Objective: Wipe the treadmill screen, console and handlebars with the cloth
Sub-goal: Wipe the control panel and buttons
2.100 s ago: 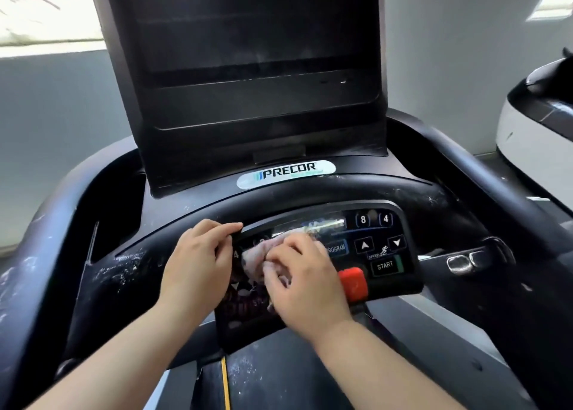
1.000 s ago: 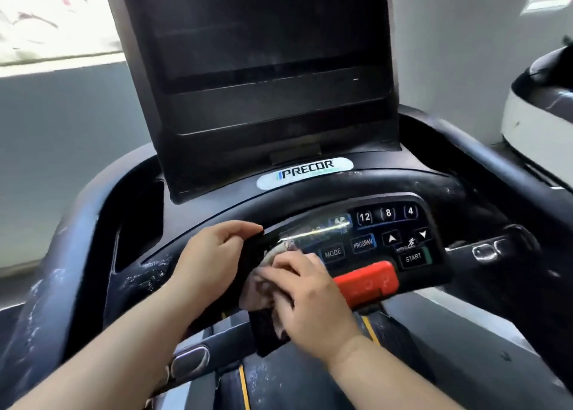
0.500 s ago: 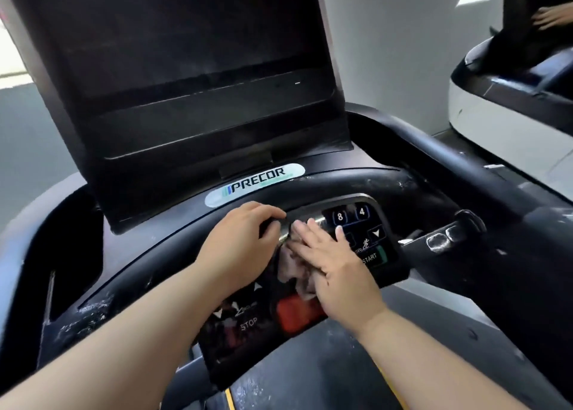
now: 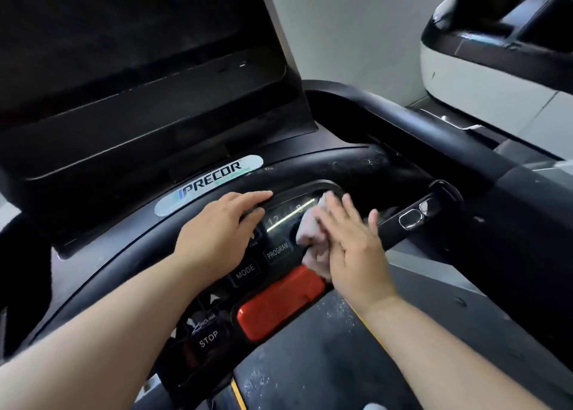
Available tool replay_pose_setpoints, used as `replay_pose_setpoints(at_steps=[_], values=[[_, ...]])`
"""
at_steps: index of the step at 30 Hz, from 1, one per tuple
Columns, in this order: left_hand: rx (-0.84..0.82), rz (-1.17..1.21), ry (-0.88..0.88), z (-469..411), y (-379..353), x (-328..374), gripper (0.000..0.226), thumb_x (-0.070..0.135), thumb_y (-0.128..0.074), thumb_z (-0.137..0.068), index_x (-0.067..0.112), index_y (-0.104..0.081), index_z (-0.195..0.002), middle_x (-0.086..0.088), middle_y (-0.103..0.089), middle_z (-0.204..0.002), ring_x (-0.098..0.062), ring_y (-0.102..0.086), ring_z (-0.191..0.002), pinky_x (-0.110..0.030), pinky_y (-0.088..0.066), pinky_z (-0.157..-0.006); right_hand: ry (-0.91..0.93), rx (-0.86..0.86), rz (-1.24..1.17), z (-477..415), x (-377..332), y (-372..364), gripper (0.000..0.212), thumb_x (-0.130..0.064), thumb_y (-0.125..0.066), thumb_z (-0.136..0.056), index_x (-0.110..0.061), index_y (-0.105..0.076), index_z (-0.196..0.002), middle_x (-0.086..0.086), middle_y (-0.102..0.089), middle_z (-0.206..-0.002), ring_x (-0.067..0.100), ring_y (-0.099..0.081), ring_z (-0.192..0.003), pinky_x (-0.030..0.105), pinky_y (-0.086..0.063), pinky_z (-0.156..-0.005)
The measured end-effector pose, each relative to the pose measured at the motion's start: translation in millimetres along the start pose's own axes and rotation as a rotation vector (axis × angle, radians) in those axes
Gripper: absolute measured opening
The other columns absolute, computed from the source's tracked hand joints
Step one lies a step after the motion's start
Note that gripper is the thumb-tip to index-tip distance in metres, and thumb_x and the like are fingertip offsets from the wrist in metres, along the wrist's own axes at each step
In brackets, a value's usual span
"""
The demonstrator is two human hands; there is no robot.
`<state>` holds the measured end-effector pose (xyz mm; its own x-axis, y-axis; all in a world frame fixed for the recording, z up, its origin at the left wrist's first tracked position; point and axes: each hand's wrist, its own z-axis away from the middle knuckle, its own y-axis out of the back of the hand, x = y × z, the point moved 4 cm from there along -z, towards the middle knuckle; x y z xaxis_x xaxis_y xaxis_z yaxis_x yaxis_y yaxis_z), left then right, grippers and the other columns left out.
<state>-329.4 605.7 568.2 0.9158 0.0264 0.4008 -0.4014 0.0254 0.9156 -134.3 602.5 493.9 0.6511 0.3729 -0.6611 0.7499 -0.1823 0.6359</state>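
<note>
Fingers (image 4: 348,208) of your right hand (image 4: 353,254) lie straight and spread, pressing the pink cloth (image 4: 310,233) flat against the upper right part of the control panel (image 4: 279,251). Your palm and fingers bear on the cloth rather than curling round it. Part of the crumpled cloth shows to the left of your hand, covering the keys on that side and reaching down to the top right corner of the red stop bar (image 4: 279,301). Your left hand (image 4: 217,227) rests on the panel's upper left rim with its fingers relaxed and the forefinger stretched along the edge. Between your two hands the PROGRAM and MODE keys lie uncovered. Above them the dark screen (image 4: 124,53) stands tilted behind the PRECOR badge (image 4: 210,183). Just right of your right hand a short handlebar (image 4: 412,220) with metal pads sticks out. White specks dot the curved bar (image 4: 356,163) behind the panel. A white-and-black machine (image 4: 480,65) stands well apart to the right.
</note>
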Motion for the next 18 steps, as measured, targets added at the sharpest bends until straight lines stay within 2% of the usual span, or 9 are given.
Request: replay_pose_setpoints(at_steps=[3,5,8,11,13,16,18], values=[[0.006,0.008,0.007,0,0,-2,0.032,0.046,-0.038,-0.099,0.058,-0.045,-0.128,0.029,-0.045,-0.104,0.001,-0.048,-0.095,-0.027,-0.038,-0.07,-0.243,0.062,-0.03,-40,9,5,0.056,0.0,-0.029,-0.091,-0.015,-0.043,-0.143,0.0,-0.03,-0.155,0.017,-0.014,-0.147,0.038,0.001,-0.117],[0.009,0.005,0.006,0,0,-3,0.031,0.047,-0.038,-0.099,0.058,-0.045,-0.127,0.03,-0.046,-0.102,0.005,-0.046,-0.089,-0.025,-0.038,-0.069,-0.303,0.081,-0.033,-41,10,3,0.051,-0.005,-0.026,-0.097,-0.012,-0.036,-0.146,0.002,-0.028,-0.156,0.013,-0.013,-0.147,0.029,0.001,-0.118],[0.023,0.002,0.004,0,0,-3,0.031,0.047,-0.038,-0.099,0.058,-0.045,-0.127,0.032,-0.046,-0.106,0.004,-0.047,-0.094,-0.025,-0.039,-0.069,-0.187,0.099,-0.034,-10,-7,-2,0.053,-0.019,-0.023,-0.097,-0.013,-0.03,-0.149,0.0,-0.025,-0.157,0.01,-0.013,-0.147,0.028,-0.009,-0.12],[0.003,0.015,0.032,-3,0,-2,0.029,0.046,-0.039,-0.099,0.058,-0.046,-0.124,0.029,-0.048,-0.106,0.003,-0.051,-0.09,-0.026,-0.04,-0.069,-0.011,0.002,0.056,37,-10,-8,0.054,-0.019,-0.027,-0.097,-0.013,-0.022,-0.151,-0.001,-0.016,-0.16,0.013,-0.007,-0.148,0.033,-0.008,-0.12],[-0.01,0.027,0.04,-3,-1,-2,0.029,0.046,-0.041,-0.098,0.059,-0.047,-0.123,0.03,-0.049,-0.107,0.004,-0.052,-0.088,-0.027,-0.043,-0.071,0.044,-0.09,0.077,57,-4,-9,0.057,-0.019,-0.028,-0.096,-0.014,-0.021,-0.152,-0.002,-0.013,-0.161,0.015,-0.009,-0.148,0.037,-0.01,-0.119],[0.02,0.007,0.03,-1,1,0,0.03,0.045,-0.041,-0.098,0.058,-0.047,-0.125,0.032,-0.046,-0.11,0.0,-0.048,-0.098,-0.028,-0.042,-0.074,0.089,-0.145,0.126,38,3,-4,0.059,-0.02,-0.029,-0.093,-0.018,-0.021,-0.151,-0.004,-0.015,-0.16,0.013,-0.008,-0.148,0.036,-0.005,-0.12],[0.023,0.0,0.027,-1,-1,0,0.031,0.045,-0.041,-0.098,0.056,-0.047,-0.126,0.03,-0.047,-0.112,-0.002,-0.048,-0.101,-0.03,-0.042,-0.077,0.052,-0.133,0.132,5,5,0,0.059,-0.024,-0.023,-0.092,-0.019,-0.017,-0.151,-0.008,-0.009,-0.159,0.007,-0.001,-0.147,0.03,0.001,-0.12]])
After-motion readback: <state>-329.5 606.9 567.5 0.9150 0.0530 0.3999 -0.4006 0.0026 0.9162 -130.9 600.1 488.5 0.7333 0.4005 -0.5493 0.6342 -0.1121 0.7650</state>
